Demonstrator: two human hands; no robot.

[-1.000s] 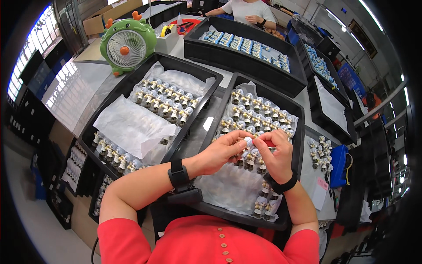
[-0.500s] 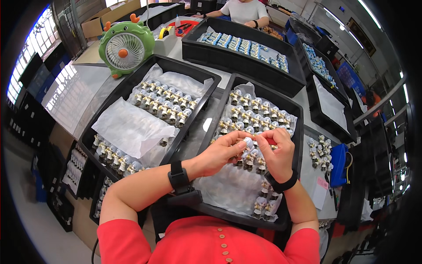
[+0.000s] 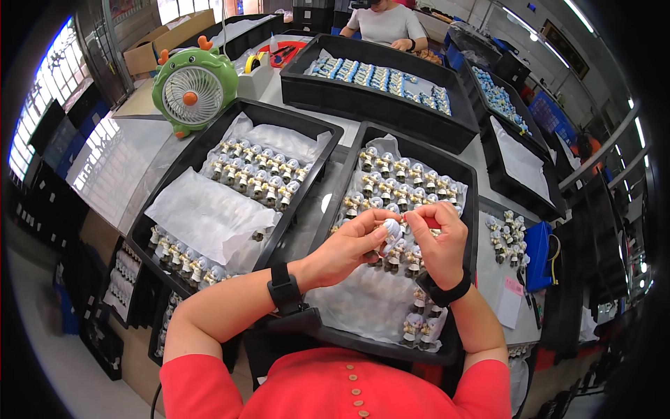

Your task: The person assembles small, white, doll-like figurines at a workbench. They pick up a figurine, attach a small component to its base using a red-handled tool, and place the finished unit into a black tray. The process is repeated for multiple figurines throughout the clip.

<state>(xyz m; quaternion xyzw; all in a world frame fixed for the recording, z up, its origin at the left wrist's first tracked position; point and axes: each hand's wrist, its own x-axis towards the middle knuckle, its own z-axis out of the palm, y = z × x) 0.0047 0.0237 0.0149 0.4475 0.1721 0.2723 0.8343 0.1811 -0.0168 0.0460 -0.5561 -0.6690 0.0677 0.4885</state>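
Observation:
Over the right-hand black tray (image 3: 472, 223), my left hand (image 3: 342, 253) pinches a small figurine (image 3: 392, 228) with pale lavender hair. Close beside it, my right hand (image 3: 444, 241) has thumb and forefinger pressed together near the figurine's head. A bit of red shows among the right fingers, but what they grip is too small to make out. Rows of similar figurines (image 3: 401, 167) in white and dark clothes lie in this tray beyond my hands. White paper (image 3: 359, 300) covers part of its near end, beside a few more figurines.
To the left stands another black tray (image 3: 331, 143) with figurines and a paper sheet (image 3: 202, 213). A green fan (image 3: 227, 80) stands behind it. Loose figurines (image 3: 507, 237) and a blue container (image 3: 538, 255) sit at right. Across the table, a person (image 3: 391, 26) sits behind a tray (image 3: 377, 108) of blue-and-white pieces.
The view has shifted slightly. My hands stay together over the tray, and the figurine's pale head is turned a little in my left fingers. The person opposite has moved their arms.

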